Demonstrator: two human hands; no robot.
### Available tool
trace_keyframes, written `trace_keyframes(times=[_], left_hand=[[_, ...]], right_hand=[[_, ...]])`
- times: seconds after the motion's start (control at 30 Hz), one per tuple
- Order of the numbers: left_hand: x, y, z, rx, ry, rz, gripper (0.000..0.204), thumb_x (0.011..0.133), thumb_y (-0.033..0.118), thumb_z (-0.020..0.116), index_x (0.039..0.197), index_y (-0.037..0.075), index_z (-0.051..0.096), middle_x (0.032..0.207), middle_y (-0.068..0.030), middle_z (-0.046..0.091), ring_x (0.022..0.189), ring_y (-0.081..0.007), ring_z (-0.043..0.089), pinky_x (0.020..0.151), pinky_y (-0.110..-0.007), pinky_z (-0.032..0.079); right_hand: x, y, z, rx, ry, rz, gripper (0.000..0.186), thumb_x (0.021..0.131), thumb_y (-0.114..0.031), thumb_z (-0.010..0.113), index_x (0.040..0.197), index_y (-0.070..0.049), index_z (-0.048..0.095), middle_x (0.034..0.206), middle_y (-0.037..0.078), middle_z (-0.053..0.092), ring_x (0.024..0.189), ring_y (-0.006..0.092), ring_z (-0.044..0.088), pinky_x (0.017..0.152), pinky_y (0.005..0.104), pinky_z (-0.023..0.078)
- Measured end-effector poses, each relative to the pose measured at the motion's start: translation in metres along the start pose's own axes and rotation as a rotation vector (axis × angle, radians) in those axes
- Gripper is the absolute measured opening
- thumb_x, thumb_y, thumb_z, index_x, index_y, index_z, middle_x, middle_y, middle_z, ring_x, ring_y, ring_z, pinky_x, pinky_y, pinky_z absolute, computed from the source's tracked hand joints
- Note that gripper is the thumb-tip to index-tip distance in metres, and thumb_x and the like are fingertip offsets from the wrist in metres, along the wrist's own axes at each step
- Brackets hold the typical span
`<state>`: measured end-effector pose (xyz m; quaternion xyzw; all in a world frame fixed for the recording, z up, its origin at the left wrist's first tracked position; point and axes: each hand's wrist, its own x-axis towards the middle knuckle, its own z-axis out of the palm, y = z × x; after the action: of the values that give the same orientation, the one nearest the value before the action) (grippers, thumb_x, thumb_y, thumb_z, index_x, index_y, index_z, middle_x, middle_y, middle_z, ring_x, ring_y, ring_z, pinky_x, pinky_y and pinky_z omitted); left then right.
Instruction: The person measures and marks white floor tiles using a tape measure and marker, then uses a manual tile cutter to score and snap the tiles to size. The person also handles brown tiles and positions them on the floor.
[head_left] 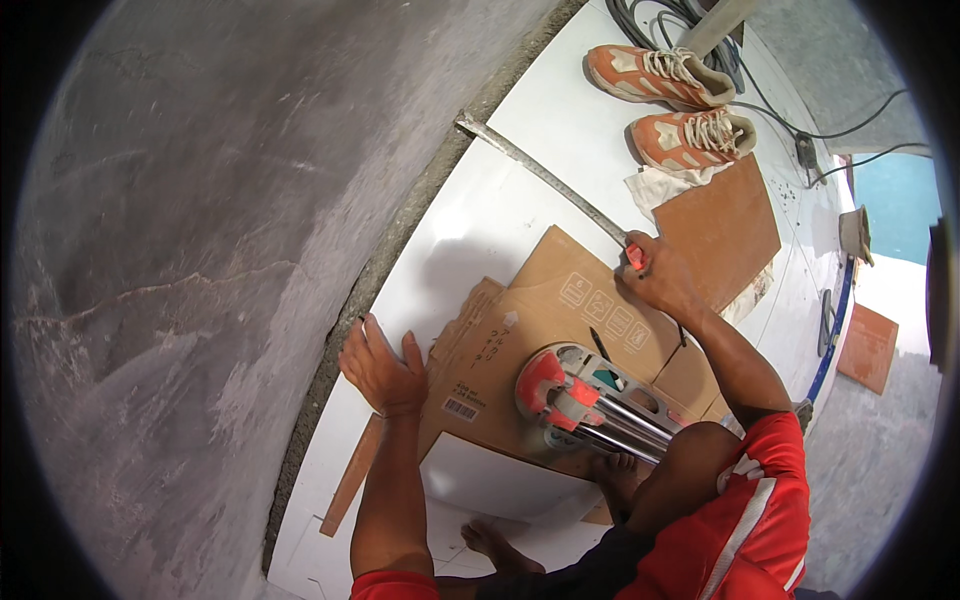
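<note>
My right hand (660, 278) is closed around a small red tape measure (636, 257). Its metal blade (545, 175) runs out across the white floor tiles (510, 215), and the far end lies at the rough gap along the wall. My left hand (385, 368) has its fingers spread and holds nothing, by the floor's edge next to that wall. Between my arms lies a flattened cardboard box (490, 370). On it sits a tile cutter (575, 395) with red parts and two metal rails. A dark pencil (599, 343) lies beside the cutter.
A grey wall (200, 250) rises on the left. At the upper right are a brown tile (722, 235), two orange shoes (690, 138) and coiled cables (650, 20). A brown strip (352, 475) lies near my left forearm; another brown tile (868, 347) is at far right.
</note>
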<state>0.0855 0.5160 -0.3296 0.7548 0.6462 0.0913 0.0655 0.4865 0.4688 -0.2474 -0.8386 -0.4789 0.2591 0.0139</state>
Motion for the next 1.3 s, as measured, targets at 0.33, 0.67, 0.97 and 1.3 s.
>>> trace_keyframes(times=[0.33,0.67,0.97,1.3], left_hand=[[-0.002,-0.004,0.005,-0.043,-0.039,-0.04,0.064,0.092,0.038,0.06,0.143,0.003,0.045,0.143,-0.0212,0.045,0.135,-0.039,0.039,0.115,-0.059,0.022],[-0.003,-0.006,0.007,-0.049,-0.034,-0.039,0.065,0.092,0.039,0.06,0.145,0.005,0.042,0.144,-0.0208,0.045,0.136,-0.0393,0.039,0.115,-0.06,0.023],[-0.003,-0.005,0.003,-0.025,-0.034,-0.04,0.063,0.094,0.042,0.056,0.143,0.004,0.044,0.144,-0.0209,0.044,0.135,-0.0402,0.04,0.114,-0.06,0.024],[-0.007,-0.001,0.0,-0.056,0.057,-0.02,0.06,0.09,0.031,0.064,0.139,-0.001,0.049,0.137,-0.0229,0.05,0.13,-0.04,0.044,0.112,-0.055,0.027]], right_hand=[[-0.001,-0.006,-0.001,-0.032,-0.016,0.021,0.049,0.078,-0.024,0.068,0.123,-0.008,0.062,0.102,0.024,0.065,0.097,0.0405,0.063,0.087,0.0452,0.051],[-0.001,0.002,0.005,0.025,0.015,-0.026,0.046,0.077,-0.023,0.07,0.12,-0.008,0.063,0.098,0.025,0.063,0.095,0.0411,0.063,0.086,0.0455,0.051],[-0.004,0.003,0.004,-0.002,0.022,-0.034,0.047,0.078,-0.024,0.07,0.122,-0.008,0.063,0.1,0.025,0.064,0.096,0.0407,0.064,0.086,0.0457,0.051],[-0.003,0.005,0.003,0.028,-0.007,-0.029,0.05,0.077,-0.025,0.07,0.123,-0.006,0.062,0.103,0.026,0.066,0.096,0.0399,0.065,0.085,0.0445,0.052]])
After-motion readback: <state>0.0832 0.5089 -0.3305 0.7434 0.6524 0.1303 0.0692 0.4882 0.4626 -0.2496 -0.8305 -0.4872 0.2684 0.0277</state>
